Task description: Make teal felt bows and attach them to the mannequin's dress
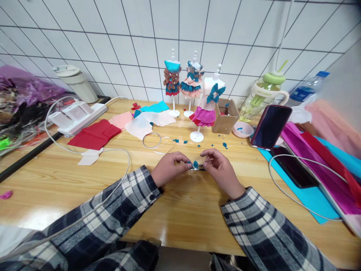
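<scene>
Near the middle of the wooden table, a small teal paper piece (195,164) stands on a dark, shiny strip (197,169). My left hand (172,167) is closed, its thumb and fingertips pinching at the left end of the strip beside the teal piece. On the other side, my right hand (221,171) touches the right end with its thumb, the index finger curved above. Just beyond the hands is a small dress form (205,101) with a white top, a teal bow and a magenta ruffled skirt. Teal scraps (185,142) lie around its base.
Two more dress forms (172,79) stand behind, beside a cardboard box (225,120) and pink bowl (243,129). A propped phone (271,127), flat phone (295,167) and coloured paper are right. Red paper (95,134), a power strip (81,118) and looping cables are left.
</scene>
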The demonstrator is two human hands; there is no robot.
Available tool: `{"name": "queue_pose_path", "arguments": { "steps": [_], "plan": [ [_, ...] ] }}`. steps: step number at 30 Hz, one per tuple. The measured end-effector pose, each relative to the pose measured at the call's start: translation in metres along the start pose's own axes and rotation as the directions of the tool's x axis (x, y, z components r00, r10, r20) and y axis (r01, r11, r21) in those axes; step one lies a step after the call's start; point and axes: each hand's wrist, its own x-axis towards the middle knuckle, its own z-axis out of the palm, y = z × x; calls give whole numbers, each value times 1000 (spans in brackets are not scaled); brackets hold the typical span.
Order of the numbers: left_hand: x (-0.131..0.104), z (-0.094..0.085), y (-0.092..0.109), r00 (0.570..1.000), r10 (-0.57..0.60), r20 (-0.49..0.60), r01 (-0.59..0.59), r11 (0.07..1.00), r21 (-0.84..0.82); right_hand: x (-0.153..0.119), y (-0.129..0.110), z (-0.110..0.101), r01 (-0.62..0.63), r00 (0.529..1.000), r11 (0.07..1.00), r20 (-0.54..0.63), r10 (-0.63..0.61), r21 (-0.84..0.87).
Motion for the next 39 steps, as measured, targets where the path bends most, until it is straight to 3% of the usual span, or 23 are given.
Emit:
{"name": "queue_pose_path", "arguments": {
  "steps": [3, 6, 9, 11, 13, 15, 18, 22, 24, 28, 31, 34, 37, 39],
  "plan": [
    [-2, 0, -2, 995, -51, 81, 63, 987, -149, -1, -3, 0, 255, 965, 918, 13, -264, -305],
    [-3, 2, -5, 980, -103, 172, 154, 936, -317, -3, -7, 1, 370, 921, 833, 43, -388, -412],
    [-3, 1, -3, 976, -113, 187, 180, 901, -394, -3, -9, 3, 376, 917, 825, 41, -397, -422],
    [-3, 0, 0, 993, -98, 62, 113, 933, -342, -3, -9, 3, 307, 944, 865, 13, -329, -397],
    [-2, -2, 3, 994, -57, -94, 38, 981, -188, -1, -7, 4, 200, 976, 916, -15, -219, -349],
    [-1, -3, 5, 988, -35, -151, 24, 997, -75, -1, -6, 5, 129, 989, 939, -23, -144, -318],
    [-1, -2, 4, 991, -107, -80, 93, 983, -158, -2, -5, 5, 158, 983, 922, -32, -181, -353],
    [-3, 2, 1, 987, -149, 64, 162, 917, -365, -4, -7, 5, 347, 931, 839, 43, -363, -420],
    [-3, 3, 0, 979, -153, 131, 196, 881, -432, -5, -9, 6, 380, 916, 818, 52, -398, -433],
    [-2, 2, 0, 965, -156, 213, 225, 908, -352, -5, -12, 6, 311, 942, 868, 4, -336, -388],
    [0, -2, 1, 989, -129, 76, 139, 981, -135, -5, -11, 6, 199, 976, 928, -25, -218, -314],
    [1, -6, 6, 997, -5, -71, 6, 1000, 19, -3, -7, 6, 26, 999, 973, -25, -33, -229],
    [-1, -8, 10, 983, 166, -78, -152, 976, 156, -3, -4, 10, -90, 994, 989, 43, 96, -116],
    [-2, -6, 11, 977, 206, -53, -191, 960, 206, -4, -4, 12, -120, 989, 991, 81, 124, -61]
  ]
}}
